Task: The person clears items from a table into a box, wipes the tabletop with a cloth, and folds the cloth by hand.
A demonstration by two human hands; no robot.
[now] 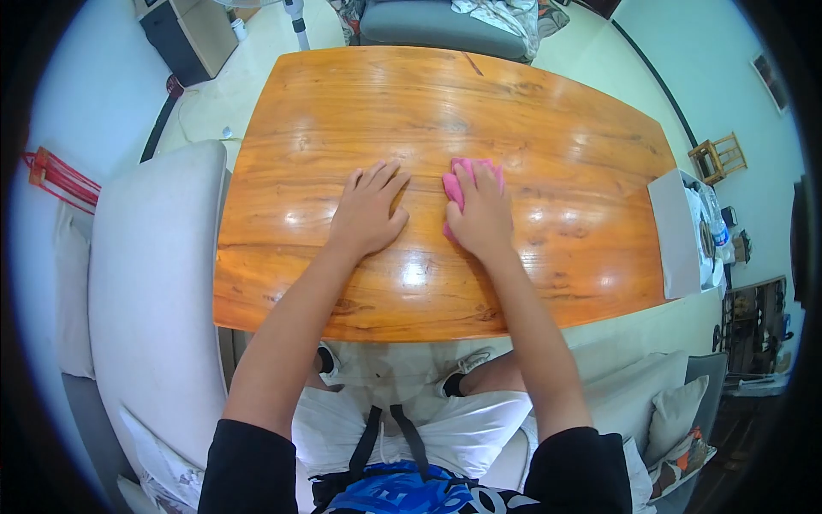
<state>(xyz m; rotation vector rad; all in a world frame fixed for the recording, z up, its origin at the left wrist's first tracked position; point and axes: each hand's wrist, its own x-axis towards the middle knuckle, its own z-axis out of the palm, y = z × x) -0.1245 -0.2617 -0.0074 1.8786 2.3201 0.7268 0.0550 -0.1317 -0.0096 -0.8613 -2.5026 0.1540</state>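
1. Pink cloth (453, 190): one, crumpled, right of centre in the frame, lying on the glossy wooden table (342, 111). Its long axis runs roughly up and down the frame, the upper end leaning a little right; the upper edge shows past the fingertips, the left edge beside the thumb. The rest is hidden under the hand.
2. Right hand (485, 214): palm down over the cloth, fingers pointing toward the top of the frame and tipped slightly left, slightly apart; thumb angled to the upper left. Whether the fingers grip the cloth or merely lie over it, I cannot tell. The forearm slants up and left from the lower right.
3. Left hand (366, 214): left of centre, open, palm down on the bare wood, well apart from the cloth. Fingers spread and pointing to the upper right; thumb out to the right. The forearm slants up and right from the lower left.
4. White box (671, 236): at the table's right edge, long side running up and down the frame, with a plastic bottle (719, 230) among its contents.
5. Pale seat (154, 300): along the table's left side.
6. Grey sofa (428, 30): top of the frame, light fabric (505, 17) draped on it.
7. Wooden stool (719, 158): beyond the box, upper right.
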